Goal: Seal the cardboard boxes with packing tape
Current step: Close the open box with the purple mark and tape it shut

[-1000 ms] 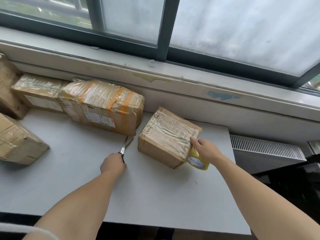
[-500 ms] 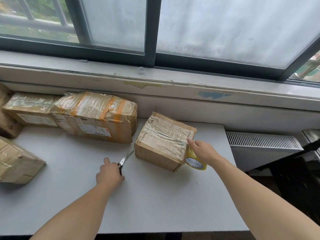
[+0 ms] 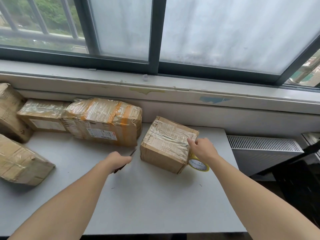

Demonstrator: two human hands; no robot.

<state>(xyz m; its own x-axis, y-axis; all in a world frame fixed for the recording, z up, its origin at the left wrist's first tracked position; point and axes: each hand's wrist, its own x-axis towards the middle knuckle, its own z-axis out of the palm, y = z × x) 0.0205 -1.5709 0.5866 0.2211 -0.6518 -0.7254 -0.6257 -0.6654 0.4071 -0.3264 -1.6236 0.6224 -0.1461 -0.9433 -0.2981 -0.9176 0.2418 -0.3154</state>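
Nearing the cut: clear tape crosses the brown cardboard box (image 3: pixel 166 144) on the grey desk (image 3: pixel 155 196). Right grip (image 3: pixel 202 149) curls round the yellow tape roll (image 3: pixel 199 165) touching its right side. Left grip (image 3: pixel 117 160) clasps dark-handled scissors (image 3: pixel 133 152) just left. Cutting likely remains.

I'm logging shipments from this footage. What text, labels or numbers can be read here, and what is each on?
"ADE IN CHINA", partly cut off and repeated around the ring: inner core of the tape roll.
Shipping label on the orange-taped box: print and codes too small to read.
Pale label on the flat box to its left: blurred, unreadable.
Nothing else is legible.
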